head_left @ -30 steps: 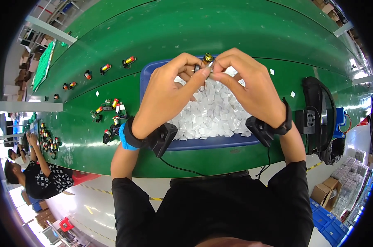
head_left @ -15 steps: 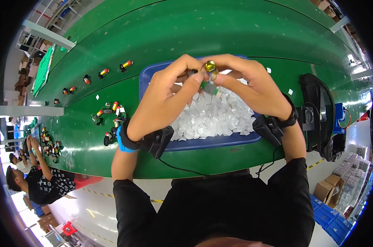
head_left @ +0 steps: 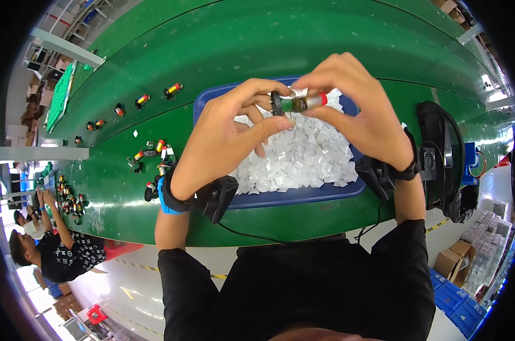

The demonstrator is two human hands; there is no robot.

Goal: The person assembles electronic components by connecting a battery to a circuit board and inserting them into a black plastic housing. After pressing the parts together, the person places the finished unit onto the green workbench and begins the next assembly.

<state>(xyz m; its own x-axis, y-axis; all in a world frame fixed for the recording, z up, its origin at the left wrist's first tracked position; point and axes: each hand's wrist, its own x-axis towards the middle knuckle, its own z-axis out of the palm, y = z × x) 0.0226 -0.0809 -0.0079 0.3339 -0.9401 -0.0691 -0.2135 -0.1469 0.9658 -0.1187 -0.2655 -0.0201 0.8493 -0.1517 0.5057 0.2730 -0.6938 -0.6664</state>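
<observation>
Over the tray I hold a small cylindrical part (head_left: 294,104) lying sideways, with a black round end, a green middle and a red tip. My left hand (head_left: 226,128) pinches it at the black end between thumb and fingers. Around the silver and red end close the thumb and fingers of my right hand (head_left: 354,105), slightly smeared by motion. Beneath both hands, a blue tray (head_left: 280,200) holds a heap of small white translucent pieces (head_left: 294,162). Each wrist wears a strapped black device.
Several similar parts with red and yellow ends (head_left: 142,101) stand in a row on the green table (head_left: 257,34). More lie in a cluster (head_left: 149,153) left of the tray. A black bag (head_left: 439,148) lies at the right. A co-worker (head_left: 58,250) sits at far left.
The part has turned from end-on to sideways, its red tip now pointing right. My right hand has shifted up and right.
</observation>
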